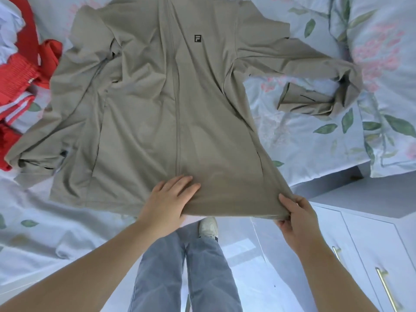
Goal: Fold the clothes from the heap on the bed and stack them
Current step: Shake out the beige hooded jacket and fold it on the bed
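A beige zip-up jacket [157, 97] with a small black logo lies front-up, spread across the floral bedsheet [304, 136]. Its right sleeve stretches out and doubles back near the pillow; its left sleeve lies crumpled along the body. My left hand [171, 203] rests flat on the hem beside the zip, fingers straight. My right hand [295, 219] pinches the hem's right corner, which hangs past the bed edge.
Red and white garments [20, 77] lie heaped at the left edge of the bed. A floral pillow [387, 64] sits at the right. White drawers with brass handles [382, 266] stand beside the bed. My jeans-clad legs and a shoe [208, 227] are below.
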A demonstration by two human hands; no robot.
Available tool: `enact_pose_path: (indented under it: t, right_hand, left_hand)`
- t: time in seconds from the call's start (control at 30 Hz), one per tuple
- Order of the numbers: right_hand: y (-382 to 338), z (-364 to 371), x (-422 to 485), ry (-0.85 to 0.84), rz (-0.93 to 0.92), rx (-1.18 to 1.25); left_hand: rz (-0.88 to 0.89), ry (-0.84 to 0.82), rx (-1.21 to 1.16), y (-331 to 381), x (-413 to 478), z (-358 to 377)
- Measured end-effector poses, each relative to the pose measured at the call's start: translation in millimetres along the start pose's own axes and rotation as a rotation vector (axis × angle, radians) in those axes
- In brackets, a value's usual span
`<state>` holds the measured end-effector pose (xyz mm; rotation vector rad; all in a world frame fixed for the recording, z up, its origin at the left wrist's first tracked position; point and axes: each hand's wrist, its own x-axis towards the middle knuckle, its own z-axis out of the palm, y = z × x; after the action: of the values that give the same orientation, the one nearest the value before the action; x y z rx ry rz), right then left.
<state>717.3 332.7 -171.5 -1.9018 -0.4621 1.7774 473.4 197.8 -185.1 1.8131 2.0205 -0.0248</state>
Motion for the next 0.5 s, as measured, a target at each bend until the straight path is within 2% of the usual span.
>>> enact_pose_path:
  t: [0.1,0.2,0.3,0.37,0.5]
  right_hand:
    - [-1,1,6,0.223,-0.124,-0.615]
    - [3,23,-2,0.229,-0.308,-1.057]
    - [12,56,-17,-0.012,-0.583,-1.254]
    - [25,79,-24,-0.233,-0.665,-1.352]
    - [54,119,-33,-0.521,-0.804,-1.564]
  left_hand:
    - [-0.003,-0.118,-0.042,9,3,4]
    - [-0.082,-0.182,-0.195,3,-2,12]
    - [-0.227,0.035,-0.385,-15,-8,6]
    - [-0.378,0.142,-0.348,-36,-15,4]
    - [-0.754,0.126,-0.297,-79,-41,9]
